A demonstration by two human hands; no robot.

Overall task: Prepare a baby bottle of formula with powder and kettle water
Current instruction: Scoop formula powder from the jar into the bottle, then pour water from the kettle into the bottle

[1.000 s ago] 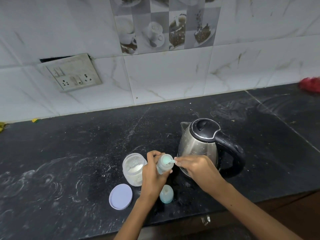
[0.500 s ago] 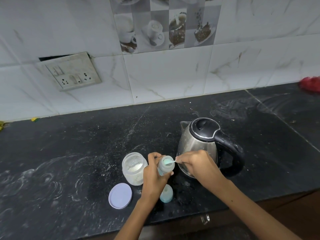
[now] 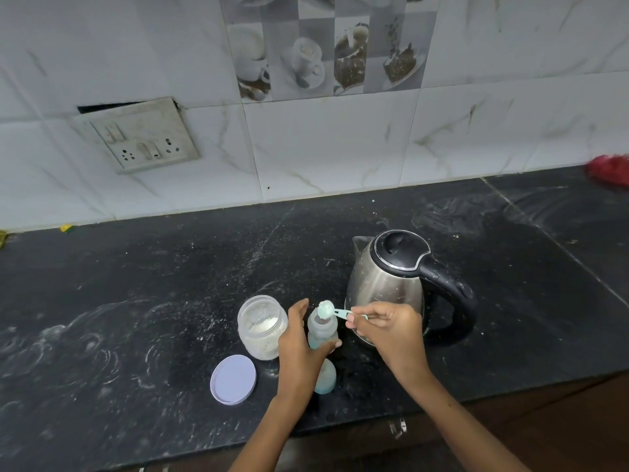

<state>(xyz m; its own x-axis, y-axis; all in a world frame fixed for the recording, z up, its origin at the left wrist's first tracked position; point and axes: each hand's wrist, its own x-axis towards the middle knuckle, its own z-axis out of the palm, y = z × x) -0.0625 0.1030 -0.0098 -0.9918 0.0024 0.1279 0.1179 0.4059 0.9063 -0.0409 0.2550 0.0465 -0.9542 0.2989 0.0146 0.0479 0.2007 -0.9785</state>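
On the black counter, my left hand grips a small pale baby bottle that stands upright with its mouth uncovered. My right hand pinches the handle of a light-blue scoop, whose bowl, heaped with white powder, hovers just over the bottle's mouth. An uncovered clear jar of white powder stands to the left of the bottle, touching my left hand. A steel kettle with a black lid and handle stands right behind my right hand.
The jar's white lid lies flat on the counter at the front left. A blue-green bottle cap stands below the bottle, partly behind my left wrist. A wall socket and a red cloth lie further off. The counter edge runs close below.
The scoop has lifted from inside the bottle's mouth to just above it and now shows a heap of powder. My left hand's fingers loosened a little round the bottle.
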